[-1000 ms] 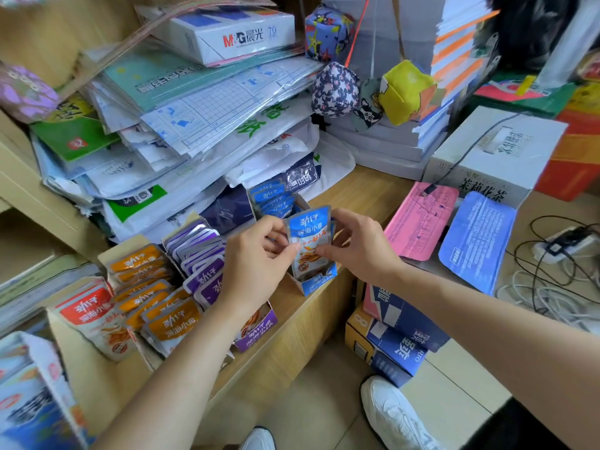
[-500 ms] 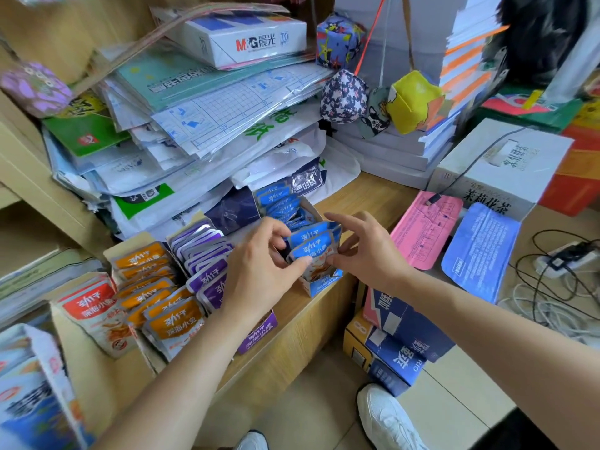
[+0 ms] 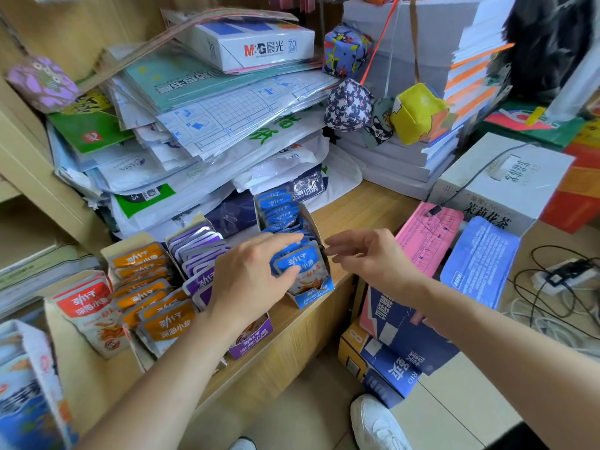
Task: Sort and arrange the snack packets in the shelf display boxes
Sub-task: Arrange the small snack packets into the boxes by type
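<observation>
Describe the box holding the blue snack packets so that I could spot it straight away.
On the wooden shelf, in front of the big pile of wrapped paper, stands a row of small display boxes. The blue box is the rightmost, with the purple box and orange packets to its left; it alone holds blue packets, whose front ones the left hand pinches.

We see glossy blue foil snack packets (image 3: 305, 264) in a matt blue cardboard display box (image 3: 313, 297) on the smooth wood-grain worktop (image 3: 367, 206); behind the box, shiny clear plastic sleeves (image 3: 233, 115) and matt white paper reams (image 3: 406, 157).
</observation>
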Demonstrator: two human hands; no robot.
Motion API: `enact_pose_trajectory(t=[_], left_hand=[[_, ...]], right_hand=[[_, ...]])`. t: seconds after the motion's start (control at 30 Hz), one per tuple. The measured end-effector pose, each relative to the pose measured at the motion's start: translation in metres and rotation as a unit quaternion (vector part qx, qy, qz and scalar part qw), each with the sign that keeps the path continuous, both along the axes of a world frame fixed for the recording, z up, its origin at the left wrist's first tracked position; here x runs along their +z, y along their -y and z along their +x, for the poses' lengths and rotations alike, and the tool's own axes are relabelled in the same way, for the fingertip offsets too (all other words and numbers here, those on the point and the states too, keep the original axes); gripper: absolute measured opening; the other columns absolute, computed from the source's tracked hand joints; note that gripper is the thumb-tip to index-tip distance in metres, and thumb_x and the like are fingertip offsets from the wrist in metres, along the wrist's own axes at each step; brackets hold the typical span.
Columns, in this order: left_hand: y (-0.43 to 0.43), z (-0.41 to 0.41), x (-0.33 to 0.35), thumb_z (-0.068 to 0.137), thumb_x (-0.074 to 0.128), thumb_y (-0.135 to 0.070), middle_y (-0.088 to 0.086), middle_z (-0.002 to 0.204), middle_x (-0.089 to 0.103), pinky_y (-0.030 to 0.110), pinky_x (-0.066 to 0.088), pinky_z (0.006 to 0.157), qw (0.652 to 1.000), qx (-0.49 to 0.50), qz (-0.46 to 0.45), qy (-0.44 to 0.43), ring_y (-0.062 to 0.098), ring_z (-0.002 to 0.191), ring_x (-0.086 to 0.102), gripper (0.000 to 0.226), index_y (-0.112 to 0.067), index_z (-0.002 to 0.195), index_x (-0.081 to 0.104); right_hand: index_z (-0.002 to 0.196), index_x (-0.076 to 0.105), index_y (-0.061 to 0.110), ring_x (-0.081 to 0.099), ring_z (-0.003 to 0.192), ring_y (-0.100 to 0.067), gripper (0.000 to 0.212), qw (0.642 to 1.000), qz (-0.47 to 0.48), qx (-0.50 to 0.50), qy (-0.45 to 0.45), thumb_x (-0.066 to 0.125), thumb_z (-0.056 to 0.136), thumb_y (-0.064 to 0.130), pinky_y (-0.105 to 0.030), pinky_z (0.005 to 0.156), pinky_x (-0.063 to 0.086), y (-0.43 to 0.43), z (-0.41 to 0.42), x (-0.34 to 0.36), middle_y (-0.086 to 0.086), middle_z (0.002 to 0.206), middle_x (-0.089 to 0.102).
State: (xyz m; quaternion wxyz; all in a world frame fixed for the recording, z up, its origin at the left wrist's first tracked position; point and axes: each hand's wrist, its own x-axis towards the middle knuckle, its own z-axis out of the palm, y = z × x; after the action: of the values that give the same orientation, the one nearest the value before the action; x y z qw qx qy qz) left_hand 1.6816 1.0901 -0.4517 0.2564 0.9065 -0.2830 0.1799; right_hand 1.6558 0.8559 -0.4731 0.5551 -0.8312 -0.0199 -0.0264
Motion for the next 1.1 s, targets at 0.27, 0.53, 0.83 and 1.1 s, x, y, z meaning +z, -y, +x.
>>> enact_pose_trajectory(t=[0.27, 0.53, 0.83, 1.1], left_hand=[[-0.006, 0.0, -0.001, 0.075, 0.084, -0.034, -0.021, 0.079, 0.066, 0.033, 0.054, 0.057, 0.998, 0.051, -0.013, -0.042, 0.007, 0.072, 0.064, 0.029, -0.036, 0.099, 0.067], [-0.011, 0.004, -0.002, 0.077, 0.084, -0.033, -0.018, 0.078, 0.068, 0.036, 0.056, 0.057, 0.994, 0.044, -0.033, -0.092, 0.005, 0.07, 0.064, 0.028, -0.037, 0.1, 0.068], [-0.005, 0.004, -0.001, 0.08, 0.082, -0.032, -0.021, 0.076, 0.062, 0.035, 0.055, 0.054, 0.995, 0.044, -0.018, -0.082, 0.005, 0.067, 0.061, 0.028, -0.035, 0.103, 0.067], [0.001, 0.007, -0.001, 0.082, 0.082, -0.035, -0.02, 0.094, 0.07, 0.012, 0.042, 0.054, 0.996, 0.032, -0.009, -0.077, -0.004, 0.078, 0.06, 0.035, -0.037, 0.113, 0.066]], right_hand=[[0.096, 0.071, 0.016, 0.071, 0.06, -0.016, 0.03, 0.993, -0.084, -0.079, -0.04, 0.083, 0.08, 0.038, -0.023, 0.054, 0.056, -0.013, 0.029, 0.0, 0.004, 0.08, 0.071], [0.092, 0.064, 0.012, 0.071, 0.06, -0.015, 0.028, 0.985, -0.151, -0.015, -0.083, 0.087, 0.076, 0.016, -0.023, 0.055, 0.054, -0.012, 0.04, 0.013, -0.002, 0.078, 0.073], [0.076, 0.071, 0.013, 0.071, 0.057, -0.016, 0.013, 0.976, -0.201, -0.073, -0.05, 0.071, 0.089, 0.011, -0.03, 0.06, 0.061, -0.018, 0.039, 0.012, -0.005, 0.063, 0.072], [0.096, 0.057, -0.002, 0.076, 0.085, -0.024, 0.008, 0.964, 0.19, -0.186, -0.015, 0.059, 0.098, 0.005, -0.035, 0.066, 0.064, 0.007, 0.023, 0.046, -0.015, 0.098, 0.072]])
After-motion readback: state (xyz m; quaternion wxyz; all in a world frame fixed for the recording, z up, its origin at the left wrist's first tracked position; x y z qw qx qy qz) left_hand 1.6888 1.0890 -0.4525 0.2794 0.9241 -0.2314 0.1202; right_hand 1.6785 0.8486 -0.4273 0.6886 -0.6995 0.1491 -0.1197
